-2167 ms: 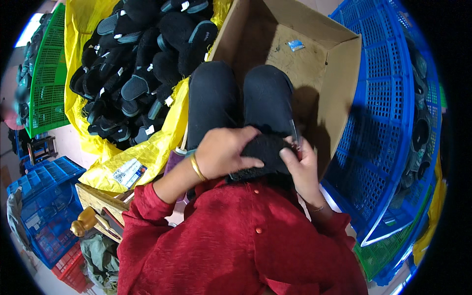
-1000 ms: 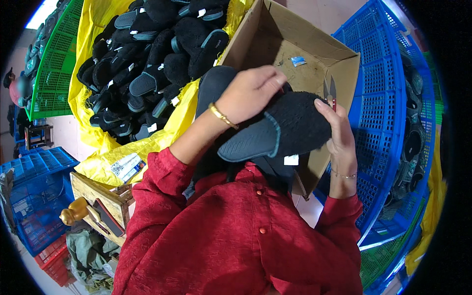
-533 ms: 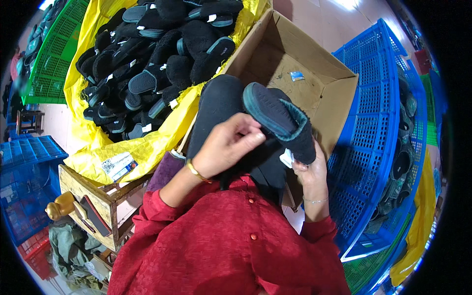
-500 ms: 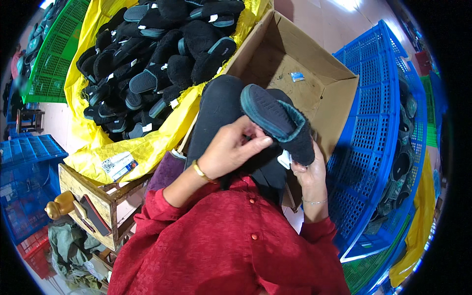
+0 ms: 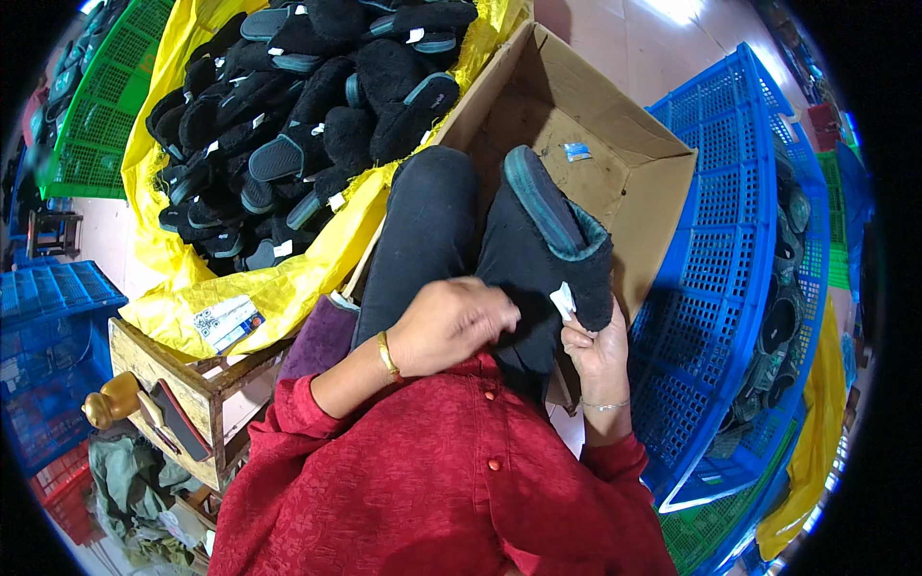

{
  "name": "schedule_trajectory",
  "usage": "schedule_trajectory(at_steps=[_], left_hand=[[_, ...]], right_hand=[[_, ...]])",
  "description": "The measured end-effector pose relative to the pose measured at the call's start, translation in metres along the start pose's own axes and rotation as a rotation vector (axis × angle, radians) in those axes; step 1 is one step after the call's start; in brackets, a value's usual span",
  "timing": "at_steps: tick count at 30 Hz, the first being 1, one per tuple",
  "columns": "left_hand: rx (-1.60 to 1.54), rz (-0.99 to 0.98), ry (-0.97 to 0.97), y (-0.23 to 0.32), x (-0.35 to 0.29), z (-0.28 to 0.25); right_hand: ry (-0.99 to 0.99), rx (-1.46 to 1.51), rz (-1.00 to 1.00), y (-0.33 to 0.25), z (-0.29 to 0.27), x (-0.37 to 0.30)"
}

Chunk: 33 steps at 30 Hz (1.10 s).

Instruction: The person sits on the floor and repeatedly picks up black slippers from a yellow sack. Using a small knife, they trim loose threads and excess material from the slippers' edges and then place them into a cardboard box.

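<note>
My right hand (image 5: 597, 360) grips a black fluffy slipper (image 5: 594, 278) by its toe end. The slipper is tilted on its side above my right thigh, its teal-edged sole and lining showing and its heel pointing up and away. A small white tag (image 5: 563, 300) sticks out of it by my right fingers. My left hand (image 5: 459, 322) is apart from the slipper, over my lap; motion smears its curled fingers, and I cannot make out anything in them. Many similar slippers (image 5: 351, 134) lie heaped in a yellow sack (image 5: 279, 300) at the far left.
Beyond my knees stands an open cardboard box (image 5: 663, 173) with a small blue packet (image 5: 576, 152) inside. Blue plastic crates (image 5: 711, 259) holding slippers rise at the right. On the left are a wooden stand (image 5: 206, 384) with a gold-coloured knob and a green crate (image 5: 101, 106).
My left hand has come off the slipper and moved down toward my lap. The slipper in my right hand has turned, its opening now facing me more.
</note>
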<state>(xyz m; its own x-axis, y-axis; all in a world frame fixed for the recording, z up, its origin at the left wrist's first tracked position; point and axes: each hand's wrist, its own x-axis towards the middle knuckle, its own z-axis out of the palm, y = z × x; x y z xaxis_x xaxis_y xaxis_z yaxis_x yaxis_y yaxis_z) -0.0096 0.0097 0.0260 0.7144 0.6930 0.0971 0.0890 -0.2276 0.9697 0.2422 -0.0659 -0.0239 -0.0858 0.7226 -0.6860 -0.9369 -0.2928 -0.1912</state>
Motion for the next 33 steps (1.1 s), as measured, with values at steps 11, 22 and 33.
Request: schedule_trajectory(at_steps=[11, 22, 33], left_hand=[[0.259, 0.048, 0.556, 0.004, 0.018, 0.002], [-0.333, -0.296, 0.321, -0.017, 0.053, 0.03], [-0.902, -0.537, 0.276, -0.041, 0.056, 0.023]], right_hand=[[0.267, -0.224, -0.223, 0.019, 0.044, -0.016], [0.329, -1.482, -1.168, 0.019, 0.052, -0.045], [0.322, -1.781, -1.03, 0.038, 0.08, -0.036]])
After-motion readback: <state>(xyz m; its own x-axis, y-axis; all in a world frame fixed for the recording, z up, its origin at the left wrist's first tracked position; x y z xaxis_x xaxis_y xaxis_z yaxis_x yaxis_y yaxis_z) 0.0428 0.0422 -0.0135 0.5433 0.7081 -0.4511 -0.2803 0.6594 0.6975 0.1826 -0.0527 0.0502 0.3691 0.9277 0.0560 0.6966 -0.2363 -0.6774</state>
